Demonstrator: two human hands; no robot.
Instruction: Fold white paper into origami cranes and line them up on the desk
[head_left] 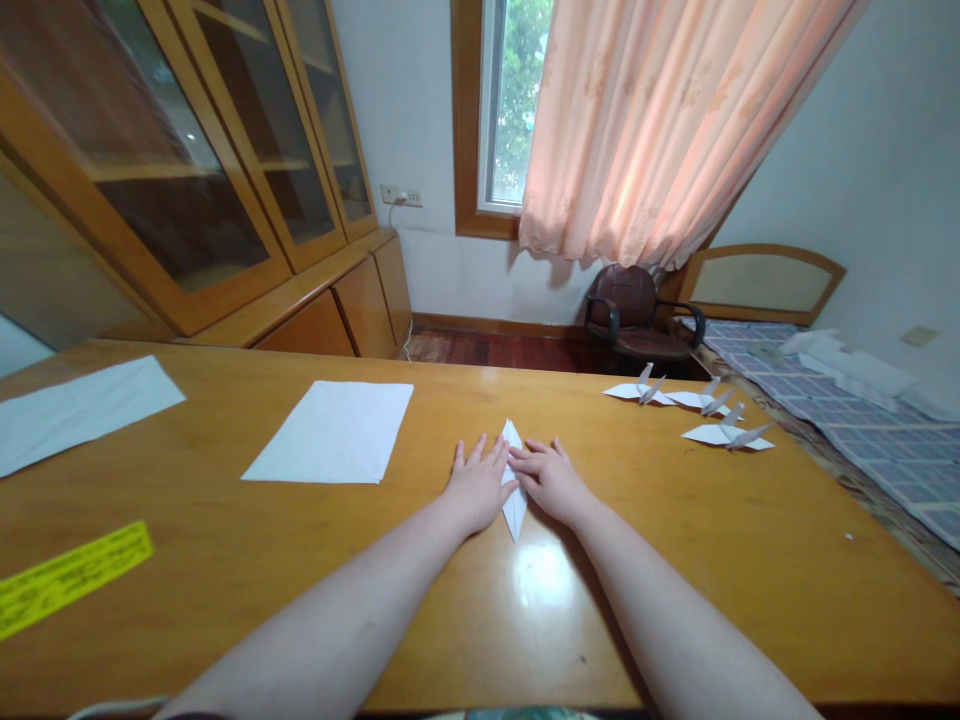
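A narrow, diamond-shaped piece of folded white paper (514, 517) lies on the wooden table, one point away from me and one towards me. My left hand (478, 487) rests on its left side, fingers spread and touching the paper's edge. From the right, my right hand (551, 480) presses on the paper with its fingertips, fingers stretched out and slightly bent. The middle of the paper is partly hidden under the fingers of both hands.
Three folded white paper cranes (727, 435) stand at the table's right. A stack of white paper sheets (330, 432) lies left of my hands, with another white paper (82, 410) farther left. A yellow strip with writing (75, 578) sits at the left front.
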